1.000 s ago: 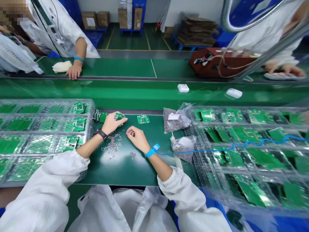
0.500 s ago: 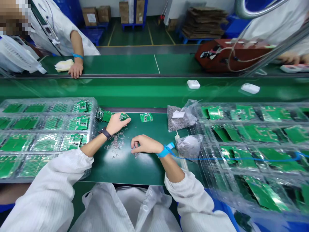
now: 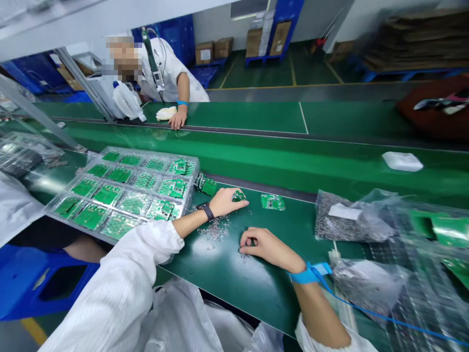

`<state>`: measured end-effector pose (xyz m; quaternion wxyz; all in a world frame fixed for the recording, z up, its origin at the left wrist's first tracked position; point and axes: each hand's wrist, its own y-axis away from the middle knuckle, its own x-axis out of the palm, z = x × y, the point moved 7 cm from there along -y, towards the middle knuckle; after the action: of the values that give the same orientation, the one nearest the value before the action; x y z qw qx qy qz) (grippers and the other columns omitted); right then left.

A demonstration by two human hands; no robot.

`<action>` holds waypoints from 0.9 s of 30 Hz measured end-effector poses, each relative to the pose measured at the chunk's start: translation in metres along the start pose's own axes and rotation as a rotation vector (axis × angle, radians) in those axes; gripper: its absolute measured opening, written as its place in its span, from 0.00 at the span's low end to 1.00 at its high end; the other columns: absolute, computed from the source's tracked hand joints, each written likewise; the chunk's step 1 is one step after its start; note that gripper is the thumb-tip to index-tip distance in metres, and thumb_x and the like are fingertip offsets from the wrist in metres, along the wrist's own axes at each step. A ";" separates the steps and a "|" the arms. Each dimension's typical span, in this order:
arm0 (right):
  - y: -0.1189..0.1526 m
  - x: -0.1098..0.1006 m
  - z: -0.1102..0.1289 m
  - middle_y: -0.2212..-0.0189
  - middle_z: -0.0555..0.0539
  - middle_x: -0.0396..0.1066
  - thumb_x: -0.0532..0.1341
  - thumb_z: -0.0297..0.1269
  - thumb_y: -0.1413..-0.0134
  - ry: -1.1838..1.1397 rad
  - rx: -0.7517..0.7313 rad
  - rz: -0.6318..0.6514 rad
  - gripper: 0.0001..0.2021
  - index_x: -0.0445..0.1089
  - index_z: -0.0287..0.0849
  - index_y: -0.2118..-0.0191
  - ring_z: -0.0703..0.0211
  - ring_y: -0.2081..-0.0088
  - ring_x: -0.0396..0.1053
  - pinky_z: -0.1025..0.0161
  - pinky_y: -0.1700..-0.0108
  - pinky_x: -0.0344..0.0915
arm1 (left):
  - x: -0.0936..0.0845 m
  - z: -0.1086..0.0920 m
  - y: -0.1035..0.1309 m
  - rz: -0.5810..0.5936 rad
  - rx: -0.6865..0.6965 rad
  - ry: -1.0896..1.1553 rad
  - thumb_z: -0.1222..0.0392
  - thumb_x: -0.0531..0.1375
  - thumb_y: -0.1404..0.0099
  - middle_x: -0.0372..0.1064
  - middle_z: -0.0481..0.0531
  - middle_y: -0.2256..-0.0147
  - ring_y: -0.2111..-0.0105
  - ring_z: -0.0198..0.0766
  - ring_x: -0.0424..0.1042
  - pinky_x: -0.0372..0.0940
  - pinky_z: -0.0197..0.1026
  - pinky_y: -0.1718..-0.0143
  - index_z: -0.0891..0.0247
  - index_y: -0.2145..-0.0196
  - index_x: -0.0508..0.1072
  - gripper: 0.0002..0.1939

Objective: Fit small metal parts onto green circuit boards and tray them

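Your left hand (image 3: 223, 202) pinches a circuit board (image 3: 239, 196) just beyond your right hand (image 3: 270, 248), whose fingers curl thumbward at small components (image 3: 245, 257), pinch unclear.

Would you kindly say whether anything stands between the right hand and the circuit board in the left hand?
Nothing visible stands between the right hand and the circuit board, except the thumb of the left hand, along its near edge.
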<state>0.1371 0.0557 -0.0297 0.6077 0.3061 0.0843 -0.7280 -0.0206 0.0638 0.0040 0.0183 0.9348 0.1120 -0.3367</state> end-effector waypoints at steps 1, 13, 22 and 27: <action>-0.001 0.000 0.000 0.70 0.49 0.72 0.67 0.37 0.46 0.001 0.000 -0.019 0.04 0.77 0.45 0.69 0.57 0.68 0.70 0.63 0.63 0.61 | 0.001 0.000 0.000 0.004 0.003 -0.015 0.52 0.66 0.35 0.80 0.50 0.68 0.64 0.43 0.79 0.68 0.39 0.57 0.61 0.63 0.80 0.10; -0.008 -0.001 0.005 0.73 0.50 0.68 0.58 0.34 0.46 0.196 0.048 -0.216 0.04 0.67 0.45 0.71 0.57 0.70 0.66 0.62 0.68 0.55 | 0.006 0.007 0.000 0.030 0.030 -0.093 0.49 0.66 0.35 0.81 0.51 0.61 0.59 0.45 0.79 0.67 0.40 0.54 0.59 0.60 0.80 0.12; -0.009 -0.001 0.007 0.70 0.49 0.72 0.56 0.33 0.45 0.109 -0.004 -0.219 0.04 0.68 0.45 0.68 0.56 0.68 0.69 0.62 0.65 0.59 | 0.006 0.008 -0.001 0.043 0.040 -0.103 0.49 0.65 0.34 0.81 0.51 0.61 0.58 0.45 0.79 0.67 0.40 0.54 0.60 0.60 0.80 0.12; -0.010 0.002 0.006 0.66 0.48 0.72 0.59 0.38 0.42 0.126 -0.041 -0.182 0.05 0.70 0.46 0.65 0.55 0.65 0.70 0.61 0.63 0.61 | 0.008 0.009 0.000 0.046 0.040 -0.101 0.49 0.65 0.35 0.81 0.51 0.62 0.59 0.44 0.79 0.67 0.40 0.55 0.59 0.60 0.80 0.12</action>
<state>0.1260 0.0538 -0.0285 0.5389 0.3299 0.1649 -0.7574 -0.0202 0.0642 -0.0075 0.0128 0.9192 0.0826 -0.3849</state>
